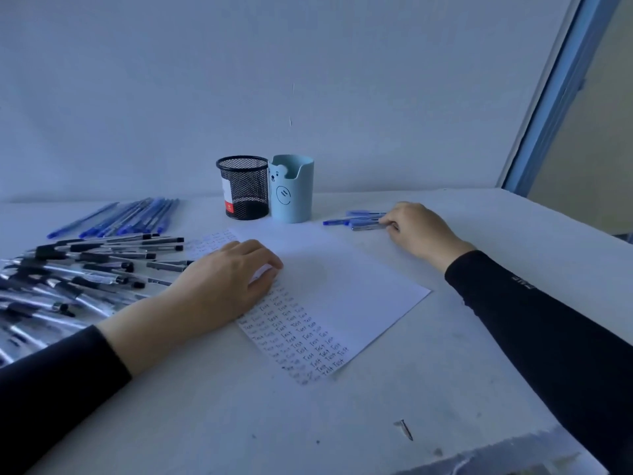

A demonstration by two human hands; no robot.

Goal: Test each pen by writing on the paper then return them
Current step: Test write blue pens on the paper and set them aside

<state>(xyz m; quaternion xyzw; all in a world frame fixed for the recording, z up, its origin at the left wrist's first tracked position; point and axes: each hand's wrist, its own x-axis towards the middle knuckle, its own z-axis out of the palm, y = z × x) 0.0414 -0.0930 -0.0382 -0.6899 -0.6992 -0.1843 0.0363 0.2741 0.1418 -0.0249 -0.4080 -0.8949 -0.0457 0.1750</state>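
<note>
In the right middle of the frame the fingertips of the right hand are curled together and pinch the near end of a grey pen, which lies flat on the table and points toward frame left. Just above it, close by, lie a few blue pens, side by side. At frame centre the fingers of the left hand are bent and held close together, tips down on the paper, the palm resting on the sheet's left part. The paper lies slantwise between the two hands; rows of the word "Test" fill its lower left strip, and its right part is blank. Above the sheet stand a black mesh cup and a pale blue cup with a bear face, side by side and touching. At the upper left lies a row of blue pens, and below it, at the left edge, a heap of black pens. Both forearms wear dark sleeves. A small screw lies near the table's lower right.
</note>
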